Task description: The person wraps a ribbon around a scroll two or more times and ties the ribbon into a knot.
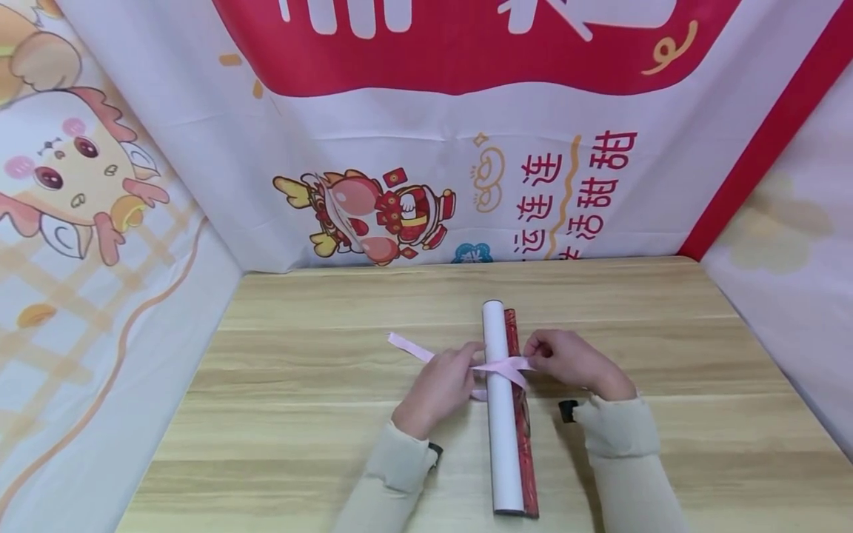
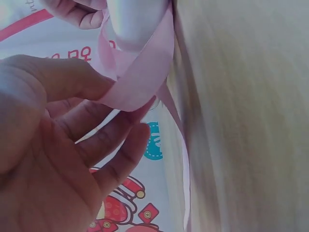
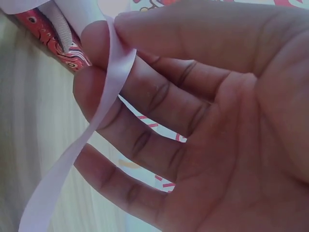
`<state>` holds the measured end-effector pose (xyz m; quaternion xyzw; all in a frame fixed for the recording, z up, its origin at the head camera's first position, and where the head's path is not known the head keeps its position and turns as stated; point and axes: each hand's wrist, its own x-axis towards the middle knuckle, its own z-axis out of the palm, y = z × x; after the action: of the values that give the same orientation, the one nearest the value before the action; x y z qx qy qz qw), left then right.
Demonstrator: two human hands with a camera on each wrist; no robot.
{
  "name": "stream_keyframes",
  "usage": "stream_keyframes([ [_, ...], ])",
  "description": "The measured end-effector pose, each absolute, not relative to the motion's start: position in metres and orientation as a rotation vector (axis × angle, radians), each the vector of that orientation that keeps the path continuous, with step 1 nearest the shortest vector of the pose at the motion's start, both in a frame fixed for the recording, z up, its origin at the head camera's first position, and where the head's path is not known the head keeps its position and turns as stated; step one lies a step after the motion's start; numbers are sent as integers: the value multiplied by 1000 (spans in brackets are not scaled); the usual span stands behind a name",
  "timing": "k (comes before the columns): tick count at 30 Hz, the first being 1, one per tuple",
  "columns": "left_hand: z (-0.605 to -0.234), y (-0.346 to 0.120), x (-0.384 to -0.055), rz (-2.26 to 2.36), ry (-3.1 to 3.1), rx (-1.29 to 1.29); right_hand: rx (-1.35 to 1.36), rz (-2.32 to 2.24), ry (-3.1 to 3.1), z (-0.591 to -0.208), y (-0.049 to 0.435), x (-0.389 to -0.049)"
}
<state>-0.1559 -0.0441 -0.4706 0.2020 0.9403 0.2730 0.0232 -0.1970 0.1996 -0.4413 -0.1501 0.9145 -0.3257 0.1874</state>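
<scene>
A white paper roll (image 1: 504,444) lies lengthwise on the table, with a red patterned strip (image 1: 528,474) along its right side. Pink ribbon (image 1: 503,366) crosses over the roll near its middle, and one tail reaches out to the left. My left hand (image 1: 443,385) is left of the roll and pinches the ribbon (image 2: 140,79) between thumb and fingers. On the right side, my right hand (image 1: 569,363) pinches another length of ribbon (image 3: 113,77) between thumb and forefinger, its end hanging down past the other fingers.
The wood-grain table (image 1: 300,414) has a printed cloth (image 1: 386,111) behind it and cloth walls at both sides. A dark wrist device (image 1: 569,411) shows at the right cuff, and another (image 1: 435,453) at the left.
</scene>
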Motion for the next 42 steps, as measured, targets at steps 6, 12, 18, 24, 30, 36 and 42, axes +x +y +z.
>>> stream_keyframes([
  [6,-470,-51,-159,1093,2716,616,-439,-914,2571,-441,199,-197],
  [12,-466,-54,-158,1339,2474,603,-412,-925,2545,-441,197,-196],
  [18,-461,-55,-158,1466,2325,555,-407,-931,2541,-441,196,-198],
  [24,-463,-54,-157,1561,2220,536,-418,-934,2538,-444,197,-197],
  [30,-466,-53,-158,1558,2232,553,-430,-920,2550,-443,197,-196],
  [36,-468,-51,-158,1546,2282,551,-431,-911,2555,-442,196,-195],
  [42,-468,-48,-157,1573,2299,466,-424,-914,2550,-441,196,-195],
])
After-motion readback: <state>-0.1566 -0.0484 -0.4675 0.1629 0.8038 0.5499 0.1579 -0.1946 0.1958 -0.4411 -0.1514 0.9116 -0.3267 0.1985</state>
